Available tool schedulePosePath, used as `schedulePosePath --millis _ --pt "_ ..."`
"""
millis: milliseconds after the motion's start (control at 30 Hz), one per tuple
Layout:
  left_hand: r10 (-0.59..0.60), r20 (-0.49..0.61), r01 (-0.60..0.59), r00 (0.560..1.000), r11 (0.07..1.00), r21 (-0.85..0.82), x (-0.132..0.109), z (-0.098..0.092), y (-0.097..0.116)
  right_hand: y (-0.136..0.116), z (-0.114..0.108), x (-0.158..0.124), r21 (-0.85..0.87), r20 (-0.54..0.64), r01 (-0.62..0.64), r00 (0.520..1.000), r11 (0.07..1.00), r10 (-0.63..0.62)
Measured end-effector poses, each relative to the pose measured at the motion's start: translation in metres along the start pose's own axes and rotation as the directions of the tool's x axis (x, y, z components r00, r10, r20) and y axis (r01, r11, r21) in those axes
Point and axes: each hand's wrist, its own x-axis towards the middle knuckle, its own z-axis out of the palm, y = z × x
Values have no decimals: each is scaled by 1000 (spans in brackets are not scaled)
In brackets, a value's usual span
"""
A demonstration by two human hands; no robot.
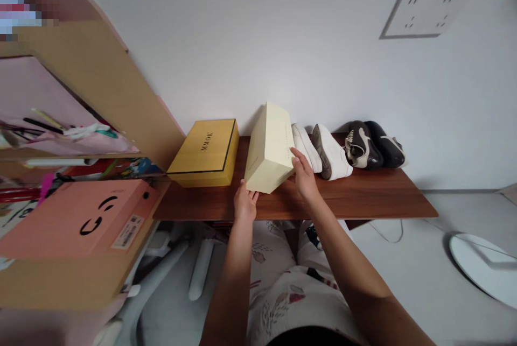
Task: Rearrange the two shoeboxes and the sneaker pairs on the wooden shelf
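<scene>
A pale cream shoe box (270, 147) stands tilted on the dark wooden shelf (363, 195), its right side lifted. My left hand (244, 203) grips its near bottom corner. My right hand (304, 174) is pressed flat-fingered against its right side, thumb round the edge. A yellow box (205, 152) marked MMOK lies just left of it. A pair of white sneakers (323, 151) sits right behind my right hand.
Black and white shoes (374, 146) stand further right on the shelf. A pink box (81, 217) with a wink face sits at the left on a desk unit with pens and books. A white round base (484, 265) lies on the floor at right.
</scene>
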Motion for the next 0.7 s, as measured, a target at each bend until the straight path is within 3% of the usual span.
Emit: schedulePosePath --millis 200,333,533,700 --pt "93 -21 -93 995 996 3 -8 -3 14 4 -1 -8 -6 -39 27 999 1000 -27" --pt "179 -42 -177 983 983 44 -15 -2 21 6 -2 -15 -35 -72 -23 997 999 21" --pt "316 -45 -299 948 930 215 -16 -4 24 6 -4 -22 -75 -18 -138 990 988 137" --pt "412 26 -402 911 870 284 -2 -13 22 13 -1 -26 -80 37 -165 985 983 169"
